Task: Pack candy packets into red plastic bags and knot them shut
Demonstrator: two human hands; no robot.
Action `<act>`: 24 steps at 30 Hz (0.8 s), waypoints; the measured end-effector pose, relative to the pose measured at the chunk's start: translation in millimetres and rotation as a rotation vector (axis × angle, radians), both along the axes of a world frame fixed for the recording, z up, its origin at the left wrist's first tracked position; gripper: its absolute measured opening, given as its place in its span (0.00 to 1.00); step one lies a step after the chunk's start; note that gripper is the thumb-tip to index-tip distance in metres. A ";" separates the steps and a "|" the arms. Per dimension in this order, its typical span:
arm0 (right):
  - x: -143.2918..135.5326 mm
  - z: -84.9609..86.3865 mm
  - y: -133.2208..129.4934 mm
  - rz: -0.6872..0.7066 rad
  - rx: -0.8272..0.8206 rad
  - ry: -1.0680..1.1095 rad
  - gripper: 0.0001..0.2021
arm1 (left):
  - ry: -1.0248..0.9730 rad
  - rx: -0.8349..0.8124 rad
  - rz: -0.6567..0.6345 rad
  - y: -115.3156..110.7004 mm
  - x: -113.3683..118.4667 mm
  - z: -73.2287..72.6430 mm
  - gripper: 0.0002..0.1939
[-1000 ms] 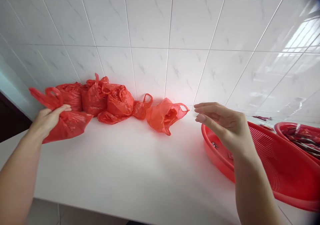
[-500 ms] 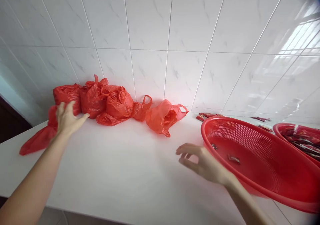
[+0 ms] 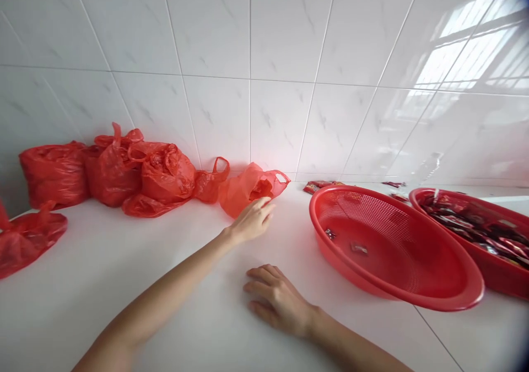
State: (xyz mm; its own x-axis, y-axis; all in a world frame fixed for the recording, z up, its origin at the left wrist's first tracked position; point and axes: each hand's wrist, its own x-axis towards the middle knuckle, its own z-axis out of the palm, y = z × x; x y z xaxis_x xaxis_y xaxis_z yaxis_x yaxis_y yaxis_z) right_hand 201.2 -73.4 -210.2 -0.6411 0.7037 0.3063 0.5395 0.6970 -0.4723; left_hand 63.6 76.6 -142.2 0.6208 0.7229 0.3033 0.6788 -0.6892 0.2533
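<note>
My left hand [image 3: 253, 220] is at the front of a loose red plastic bag [image 3: 235, 193] whose mouth faces right. Its fingers are loosely stretched and hold nothing I can see; whether they touch the bag I cannot tell. Nearer to me, my right hand [image 3: 279, 300] rests low over the white table [image 3: 198, 317], palm down, fingers apart, with nothing in it. Right of both hands stands a red colander basket [image 3: 384, 245] with a small wrapped packet [image 3: 359, 248] and another small piece inside.
Several full red bags [image 3: 111, 173] stand along the tiled wall at left. A flatter red bag [image 3: 33, 240] lies at the left edge. At right, a second red basket [image 3: 508, 275] holds many wrapped packets. Some red packets [image 3: 320, 185] lie behind the colander basket.
The view has turned right. My left hand has moved from the bags at far left to the loose bag. My right hand is now lower, farther from the colander basket.
</note>
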 end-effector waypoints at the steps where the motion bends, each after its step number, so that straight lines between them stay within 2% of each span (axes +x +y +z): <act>1: 0.4 -0.5 0.5 0.004 0.001 0.003 0.14 | 0.034 -0.020 0.099 12.8 3.8 -2.7 0.22; 4: 0.6 -1.2 1.8 0.006 -0.002 0.016 0.14 | 0.117 -0.105 0.315 51.0 -0.5 -10.6 0.21; 7: 1.0 0.7 1.9 0.003 -0.016 0.026 0.14 | 0.215 -0.187 0.422 74.2 -13.2 -16.4 0.18; 10: 2.1 3.3 1.4 0.010 -0.029 0.026 0.13 | 0.271 -0.236 0.450 82.9 -18.5 -18.0 0.19; 15: 3.2 2.7 1.7 0.017 -0.025 0.030 0.13 | 0.253 -0.274 0.510 94.7 -12.0 -16.1 0.19; 20: 5.4 0.6 3.3 0.002 -0.051 0.075 0.15 | 0.159 -0.308 0.551 105.9 -9.6 -13.7 0.19; 24: 9.8 3.1 5.7 -0.076 -0.088 0.117 0.19 | -0.008 -0.288 0.487 104.0 -9.9 -1.9 0.18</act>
